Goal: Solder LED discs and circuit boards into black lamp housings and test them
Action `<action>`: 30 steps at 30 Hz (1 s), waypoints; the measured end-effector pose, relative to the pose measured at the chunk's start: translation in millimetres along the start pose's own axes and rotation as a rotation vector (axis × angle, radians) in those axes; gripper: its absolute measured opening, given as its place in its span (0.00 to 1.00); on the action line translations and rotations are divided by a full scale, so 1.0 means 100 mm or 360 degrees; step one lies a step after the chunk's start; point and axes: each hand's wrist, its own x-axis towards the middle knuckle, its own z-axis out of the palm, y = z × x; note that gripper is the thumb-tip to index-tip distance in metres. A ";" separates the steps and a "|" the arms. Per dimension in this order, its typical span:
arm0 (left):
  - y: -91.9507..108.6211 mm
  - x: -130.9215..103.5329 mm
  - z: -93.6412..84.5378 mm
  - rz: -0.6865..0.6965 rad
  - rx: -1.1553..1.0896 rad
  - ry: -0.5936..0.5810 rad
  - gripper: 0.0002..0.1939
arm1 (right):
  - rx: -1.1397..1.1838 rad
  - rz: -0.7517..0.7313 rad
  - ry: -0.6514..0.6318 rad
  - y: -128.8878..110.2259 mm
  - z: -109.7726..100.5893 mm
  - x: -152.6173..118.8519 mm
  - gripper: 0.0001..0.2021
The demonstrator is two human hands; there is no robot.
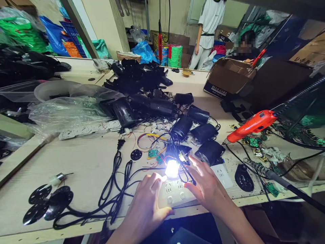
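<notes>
A brightly glowing lamp (172, 168) stands just above a white socket panel (175, 195) near the table's front edge. My left hand (149, 195) lies along the panel's left side, thumb apart from the fingers, its fingertips by the lamp's base. To the right of the light, my right hand (207, 181) has its fingers spread beside a black cable (186, 174); nothing is visibly gripped. Small green circuit boards (153, 153) with thin wires lie behind the lamp. Glare hides the details around the lamp.
Black housings (181, 127) are heaped behind the hands. A red electric screwdriver (251, 127) and a soldering iron (276, 178) are on the right. Coiled black cables (115, 183) and black discs (40, 195) lie left. Beyond the table stands a person (209, 27); another sits behind a cardboard box (228, 76).
</notes>
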 end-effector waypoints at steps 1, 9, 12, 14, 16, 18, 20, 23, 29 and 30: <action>0.00 0.00 0.00 0.0004 -0.0007 0.0004 0.34 | 0.0002 -0.0005 0.0000 0.00 0.00 0.00 0.15; 0.00 0.01 -0.01 -0.0004 -0.0003 -0.0001 0.33 | 0.0055 -0.0018 0.0058 0.00 0.00 -0.04 0.17; 0.00 0.01 0.00 0.0004 0.0000 0.0019 0.32 | 0.0104 0.0067 -0.0010 -0.01 -0.01 -0.09 0.08; 0.00 0.01 0.00 0.0009 -0.0005 0.0029 0.31 | 0.0096 0.0089 -0.0051 0.00 0.00 -0.13 0.03; 0.00 0.01 0.00 0.0008 -0.0011 0.0030 0.31 | 0.0071 0.0043 -0.0037 0.01 0.01 -0.14 0.09; 0.01 0.02 0.00 -0.0011 -0.0011 0.0015 0.32 | 0.0037 -0.0022 0.0014 0.02 0.03 -0.15 0.11; 0.01 0.02 0.00 -0.0036 -0.0002 -0.0005 0.33 | 0.0005 -0.0065 0.0061 0.02 0.06 -0.15 0.12; 0.01 0.01 0.01 -0.0050 0.0014 0.0004 0.33 | 0.0021 -0.0072 0.0146 0.00 0.10 -0.15 0.13; 0.02 0.02 0.03 0.0062 0.0053 0.0093 0.34 | 0.0382 0.0032 0.0406 -0.06 -0.06 -0.07 0.10; 0.03 0.03 0.03 0.0066 0.0081 0.0106 0.34 | 0.0432 0.0039 0.0433 -0.08 -0.12 -0.03 0.08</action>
